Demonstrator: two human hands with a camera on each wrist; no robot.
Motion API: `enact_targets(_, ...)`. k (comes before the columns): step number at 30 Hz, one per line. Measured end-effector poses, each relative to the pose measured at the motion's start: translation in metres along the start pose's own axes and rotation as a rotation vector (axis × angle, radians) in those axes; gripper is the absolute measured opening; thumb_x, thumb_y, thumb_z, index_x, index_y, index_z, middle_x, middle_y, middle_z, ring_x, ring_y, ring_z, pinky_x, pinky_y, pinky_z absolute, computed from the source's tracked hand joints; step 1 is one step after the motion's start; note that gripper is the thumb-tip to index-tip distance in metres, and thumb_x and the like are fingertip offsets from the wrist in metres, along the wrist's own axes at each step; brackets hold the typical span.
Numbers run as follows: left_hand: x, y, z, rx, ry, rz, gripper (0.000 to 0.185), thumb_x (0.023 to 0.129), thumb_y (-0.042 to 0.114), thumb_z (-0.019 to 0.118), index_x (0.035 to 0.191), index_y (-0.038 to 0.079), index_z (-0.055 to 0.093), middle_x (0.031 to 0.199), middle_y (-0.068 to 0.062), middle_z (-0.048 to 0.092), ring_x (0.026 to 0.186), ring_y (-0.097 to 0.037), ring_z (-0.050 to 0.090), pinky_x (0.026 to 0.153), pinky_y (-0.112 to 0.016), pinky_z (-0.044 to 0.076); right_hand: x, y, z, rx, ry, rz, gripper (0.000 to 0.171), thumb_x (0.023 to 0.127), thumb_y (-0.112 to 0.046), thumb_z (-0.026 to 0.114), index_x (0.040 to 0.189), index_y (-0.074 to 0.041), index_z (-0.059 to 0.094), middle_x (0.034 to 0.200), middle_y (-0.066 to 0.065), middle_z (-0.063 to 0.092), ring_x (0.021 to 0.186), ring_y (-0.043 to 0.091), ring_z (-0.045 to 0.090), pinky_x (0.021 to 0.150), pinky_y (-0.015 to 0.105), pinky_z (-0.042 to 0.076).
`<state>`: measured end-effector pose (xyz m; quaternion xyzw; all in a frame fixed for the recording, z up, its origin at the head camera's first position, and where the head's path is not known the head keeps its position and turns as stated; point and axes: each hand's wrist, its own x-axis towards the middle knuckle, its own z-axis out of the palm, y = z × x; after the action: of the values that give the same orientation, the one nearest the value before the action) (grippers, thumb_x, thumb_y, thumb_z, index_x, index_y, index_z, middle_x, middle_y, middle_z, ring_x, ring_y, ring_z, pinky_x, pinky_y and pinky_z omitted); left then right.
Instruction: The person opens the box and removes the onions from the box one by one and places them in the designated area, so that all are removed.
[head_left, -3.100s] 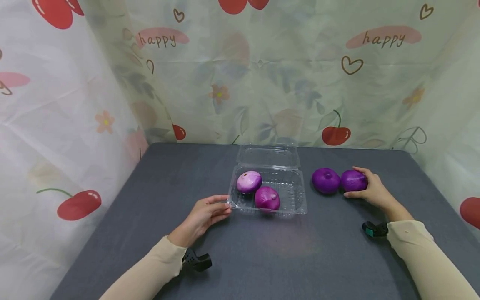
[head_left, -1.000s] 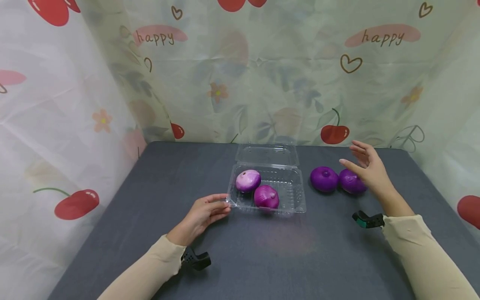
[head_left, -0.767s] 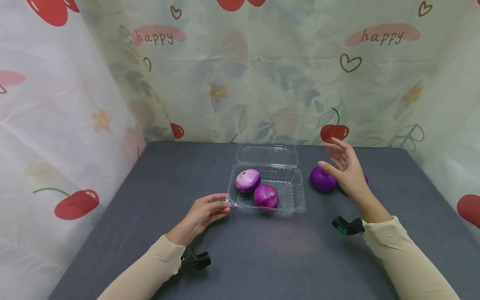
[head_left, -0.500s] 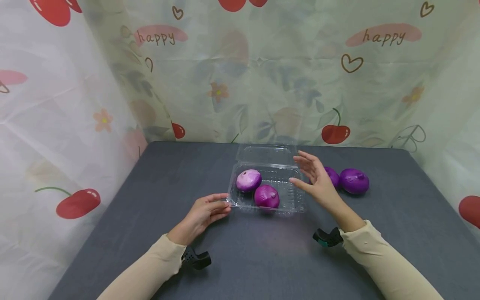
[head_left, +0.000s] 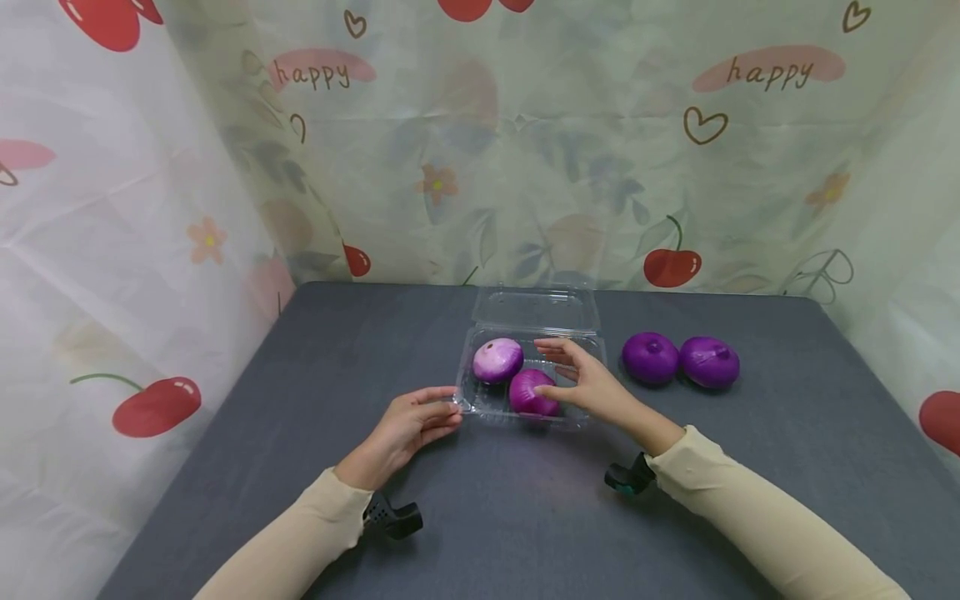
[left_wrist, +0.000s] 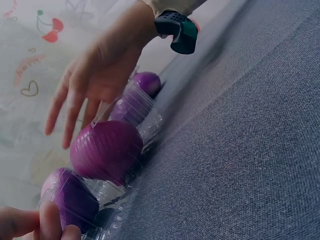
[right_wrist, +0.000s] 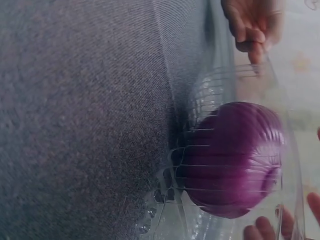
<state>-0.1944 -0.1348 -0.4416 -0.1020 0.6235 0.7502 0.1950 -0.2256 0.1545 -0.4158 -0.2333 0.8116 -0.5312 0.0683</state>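
A clear plastic clamshell container [head_left: 468,333] lies with its lid raised at the back of the table. My left hand [head_left: 405,433] pinches its left front corner between thumb and fingers. Inside sit two purple onions: a paler onion [head_left: 498,361] at the back left and a redder onion [head_left: 531,393] toward the front. Over the container, my right hand [head_left: 588,385] has its fingers spread around the front onion's right side, and the thumb overlaps that onion in the head view. In the left wrist view the right hand [left_wrist: 100,75] hovers above the redder onion [left_wrist: 107,150], fingers extended.
Two more purple onions, a left one [head_left: 650,358] and a right one [head_left: 710,362], rest side by side on the grey table [head_left: 480,517] right of the container. A patterned curtain [head_left: 525,167] hangs behind the table and on both sides. Each wrist wears a black camera.
My right hand has released the far-right onion, lifted off it and travelled left to the container, lowering beside the front onion. My left hand has kept its place at the container's corner.
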Motion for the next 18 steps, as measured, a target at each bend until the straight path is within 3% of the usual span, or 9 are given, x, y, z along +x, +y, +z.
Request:
enact_targets(10,0.001,-0.001,0.000,-0.004,0.005,-0.002,0.037,0.091,0.000,0.064,0.128,0.000,0.059,0.086,-0.006,0.073,0.076,-0.012,0.071,0.081,-0.033,0.059,0.009,0.002,0.004,-0.086,-0.137,0.084,0.062,0.085,-0.020,0.076,0.137,-0.003,0.047,0.142,0.020,0.046,0.133,0.040,0.042,0.109,0.057,0.037)
enact_targets(18,0.000,0.000,0.001,-0.004,0.007,0.001,0.037,0.091,0.000,0.063,0.128,0.000,0.059,0.083,-0.004,0.073,0.075,-0.011,0.070,0.080,-0.032,0.059,0.012,0.002,0.006,-0.136,-0.199,0.114,0.064,0.084,-0.024,0.076,0.137,-0.005,0.047,0.133,0.019,0.052,0.120,0.034,0.053,0.096,0.045,0.051)
